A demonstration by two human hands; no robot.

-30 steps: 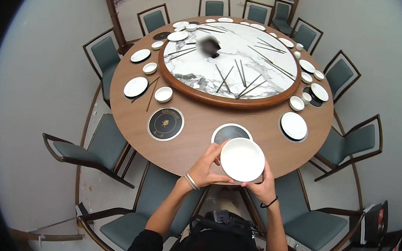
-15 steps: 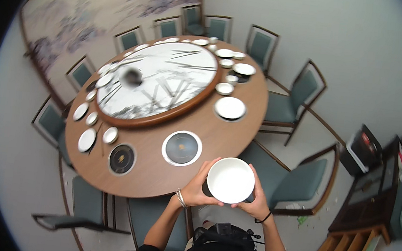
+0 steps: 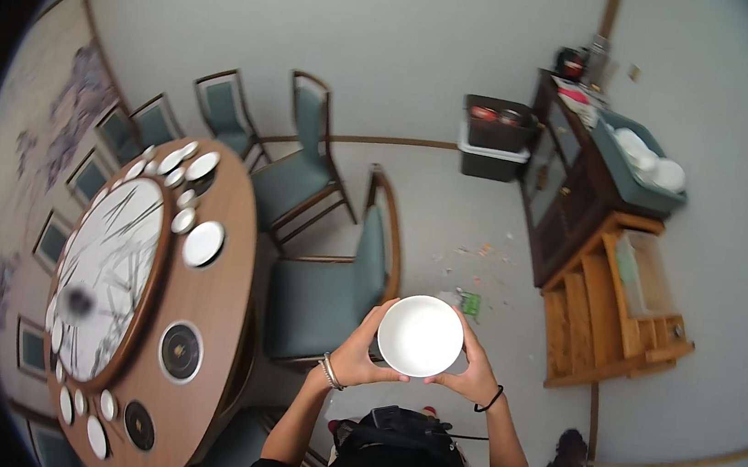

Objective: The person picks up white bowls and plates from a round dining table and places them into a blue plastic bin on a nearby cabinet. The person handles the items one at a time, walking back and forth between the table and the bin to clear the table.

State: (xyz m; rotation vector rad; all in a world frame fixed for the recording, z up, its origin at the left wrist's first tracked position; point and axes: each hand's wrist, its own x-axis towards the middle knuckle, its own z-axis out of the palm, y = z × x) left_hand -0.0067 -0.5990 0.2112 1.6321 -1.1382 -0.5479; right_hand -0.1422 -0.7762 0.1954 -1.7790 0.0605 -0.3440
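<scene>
Step in hand, seemingly: supporting white round ceramic-looking bowl (image 3: 420,336) mid-air, lower centre of frame. Left hand (image 3: 356,359) and right hand (image 3: 474,376) grasp opposite sides, fingers curled round it. Next move likely calls for level grip, clear of green-upholstered wooden chair (image 3: 315,305) left of centre.

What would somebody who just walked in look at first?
Probably the round white bowl at the lower middle, in the grip of the left hand and right hand. Next, the big round brown wooden table on the left, with its white, grey-veined disc on top. Then maybe the grey-green tub of white dishes at the upper right, on a dark wooden cabinet.
</scene>
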